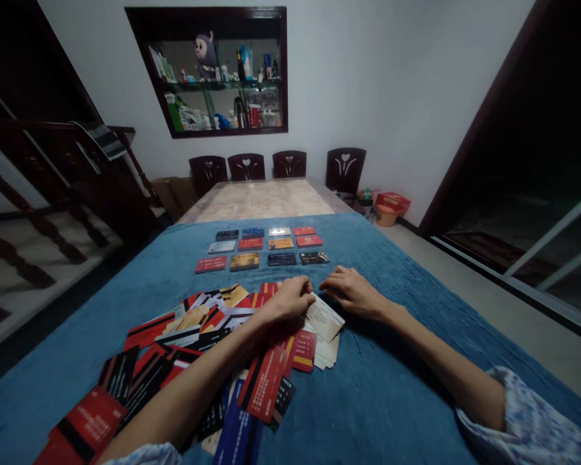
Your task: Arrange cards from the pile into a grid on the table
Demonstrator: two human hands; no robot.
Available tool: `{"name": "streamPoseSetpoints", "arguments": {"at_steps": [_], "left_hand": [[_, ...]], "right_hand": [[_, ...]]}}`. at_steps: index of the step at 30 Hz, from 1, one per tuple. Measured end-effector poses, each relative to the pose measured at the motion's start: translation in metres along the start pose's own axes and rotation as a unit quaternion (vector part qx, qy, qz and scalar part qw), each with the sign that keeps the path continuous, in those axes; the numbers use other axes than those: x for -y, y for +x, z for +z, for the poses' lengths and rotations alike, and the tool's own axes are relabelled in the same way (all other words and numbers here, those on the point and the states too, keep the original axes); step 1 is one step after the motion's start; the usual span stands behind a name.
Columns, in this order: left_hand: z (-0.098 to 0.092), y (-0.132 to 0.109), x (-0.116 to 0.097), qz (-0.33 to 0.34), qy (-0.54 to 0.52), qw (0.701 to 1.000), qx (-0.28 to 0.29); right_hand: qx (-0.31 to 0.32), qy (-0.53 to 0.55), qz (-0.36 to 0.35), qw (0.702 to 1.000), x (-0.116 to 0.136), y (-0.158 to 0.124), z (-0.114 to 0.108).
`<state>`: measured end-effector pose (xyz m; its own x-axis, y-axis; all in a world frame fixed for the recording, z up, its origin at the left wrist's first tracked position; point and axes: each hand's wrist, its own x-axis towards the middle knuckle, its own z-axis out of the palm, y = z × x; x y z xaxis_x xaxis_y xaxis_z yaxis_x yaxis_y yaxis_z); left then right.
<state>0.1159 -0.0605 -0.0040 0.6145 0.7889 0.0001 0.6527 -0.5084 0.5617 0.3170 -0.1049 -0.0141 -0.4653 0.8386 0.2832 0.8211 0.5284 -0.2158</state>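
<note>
My left hand is bent over the right side of a loose, overlapping pile of cards. Its fingers are closed in a pinch at the upper corner of a cream card, though the fingertips are partly hidden. More pale cards lie fanned beneath that one. Just to the right, my right hand rests low over the cloth with fingers loosely curled and slightly apart, no card visible in them. A red card with a dark stripe and a blue card lie below my left forearm.
Beyond the hands, small stacks of cards stand in three rows, among them a gold stack and a black stack. A blue cloth covers the near table; the stone tabletop shows behind it. Dark chairs stand at the far end.
</note>
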Motion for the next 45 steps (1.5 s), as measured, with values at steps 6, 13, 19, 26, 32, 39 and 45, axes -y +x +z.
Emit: {"name": "streamPoseSetpoints", "arguments": {"at_steps": [6, 13, 19, 26, 32, 39, 45], "left_hand": [[-0.002, 0.005, 0.007, -0.035, -0.027, 0.996, -0.071], [-0.005, 0.006, 0.008, -0.065, -0.014, 0.99, -0.126], [-0.008, 0.004, 0.006, -0.077, -0.011, 0.986, -0.15], [-0.008, 0.004, 0.004, -0.058, -0.018, 0.986, -0.158], [-0.007, 0.004, 0.002, -0.027, -0.027, 0.989, -0.14], [-0.003, 0.005, 0.002, -0.013, -0.047, 0.986, -0.157], [-0.003, 0.002, -0.003, -0.022, -0.085, 0.978, -0.188]], "right_hand": [[0.01, 0.013, 0.024, 1.0, 0.007, 0.001, 0.002], [-0.006, 0.026, 0.029, 0.999, 0.009, 0.0, 0.001], [-0.009, 0.045, 0.039, 0.998, 0.008, -0.001, -0.002], [-0.062, 0.035, 0.043, 0.997, -0.003, -0.002, -0.004], [-0.087, -0.029, 0.085, 0.992, -0.005, -0.002, -0.002], [-0.126, -0.087, 0.131, 0.979, 0.004, 0.002, 0.003], [-0.159, -0.125, 0.12, 0.972, 0.021, 0.004, 0.004]]}}
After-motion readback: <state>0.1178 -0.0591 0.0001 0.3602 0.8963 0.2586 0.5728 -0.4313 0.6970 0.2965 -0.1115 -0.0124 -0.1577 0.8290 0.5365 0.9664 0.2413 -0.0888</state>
